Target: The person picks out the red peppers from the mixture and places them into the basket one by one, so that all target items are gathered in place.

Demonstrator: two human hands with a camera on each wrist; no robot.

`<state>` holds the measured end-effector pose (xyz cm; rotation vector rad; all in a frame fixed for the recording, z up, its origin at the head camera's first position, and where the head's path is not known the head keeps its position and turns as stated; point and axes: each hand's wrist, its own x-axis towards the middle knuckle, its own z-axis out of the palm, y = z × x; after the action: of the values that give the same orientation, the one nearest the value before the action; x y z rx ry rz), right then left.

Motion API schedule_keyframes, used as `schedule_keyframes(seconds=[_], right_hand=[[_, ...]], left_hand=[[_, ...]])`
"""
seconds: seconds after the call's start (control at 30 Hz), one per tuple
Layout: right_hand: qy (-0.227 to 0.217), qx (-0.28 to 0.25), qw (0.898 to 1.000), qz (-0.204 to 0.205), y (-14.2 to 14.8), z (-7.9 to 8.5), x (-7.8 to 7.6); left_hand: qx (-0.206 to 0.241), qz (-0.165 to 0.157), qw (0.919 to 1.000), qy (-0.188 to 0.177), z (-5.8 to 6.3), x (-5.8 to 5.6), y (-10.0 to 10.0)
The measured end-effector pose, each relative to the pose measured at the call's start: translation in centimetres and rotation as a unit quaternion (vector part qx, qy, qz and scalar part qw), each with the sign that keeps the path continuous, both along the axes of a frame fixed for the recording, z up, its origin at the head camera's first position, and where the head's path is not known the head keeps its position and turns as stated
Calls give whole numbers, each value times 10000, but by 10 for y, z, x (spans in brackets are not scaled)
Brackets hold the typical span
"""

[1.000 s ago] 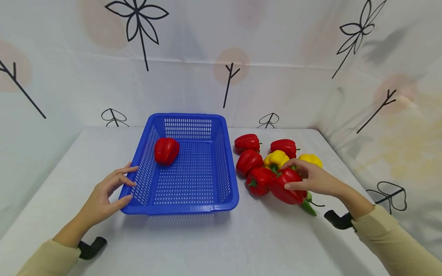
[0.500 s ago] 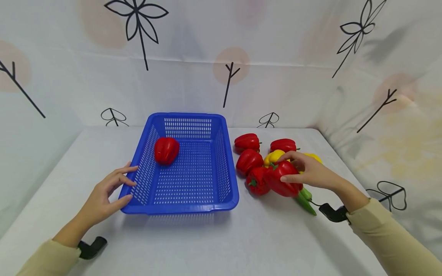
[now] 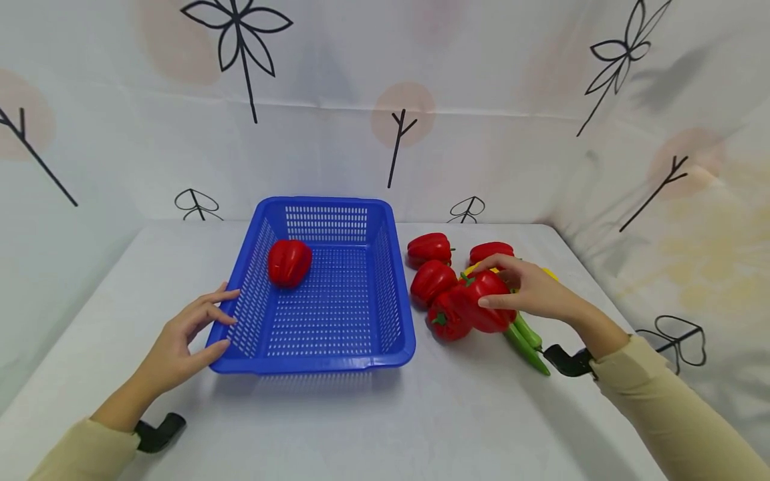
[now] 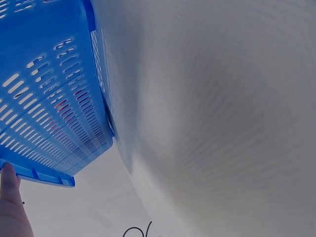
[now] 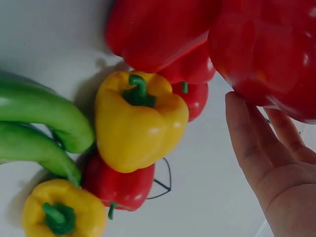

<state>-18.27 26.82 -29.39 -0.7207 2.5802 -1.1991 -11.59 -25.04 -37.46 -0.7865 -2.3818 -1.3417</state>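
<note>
In the head view my right hand point(image 3: 532, 288) grips a red bell pepper point(image 3: 488, 308) between thumb and fingers, above the pile. The right wrist view shows that pepper point(image 5: 271, 54) up close, with fingertips point(image 5: 237, 103) against it. My left hand point(image 3: 180, 344) rests its fingertips and thumb on the left rim of a blue perforated plastic basket point(image 3: 319, 365). One red bell pepper point(image 3: 289, 263) lies in the basket's left part. Beside the basket are more red bell peppers point(image 3: 433, 283). Seen from the right wrist, a yellow bell pepper point(image 5: 140, 123) sits beside green long peppers point(image 5: 39, 101).
A white table point(image 3: 337, 427) bears everything. A printed fabric backdrop point(image 3: 337, 153) stands behind and at the sides. Red peppers lie close to the basket's right wall. Another yellow pepper point(image 5: 61, 212) shows in the right wrist view.
My right hand has lifted the red bell pepper and carried it left and away from me, uncovering more of the green peppers. The left hand and basket have stayed put.
</note>
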Motion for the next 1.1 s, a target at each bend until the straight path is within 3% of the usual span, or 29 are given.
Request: schedule_keyframes(seconds=[0.6, 1.1], right_hand=[[154, 54, 9999, -30, -23, 12, -12], [-284, 97, 9991, -286, -47, 19, -21]], left_hand=[[-156, 2, 9998, -76, 1, 1, -1], [-133, 8, 9999, 27, 0, 0, -1]])
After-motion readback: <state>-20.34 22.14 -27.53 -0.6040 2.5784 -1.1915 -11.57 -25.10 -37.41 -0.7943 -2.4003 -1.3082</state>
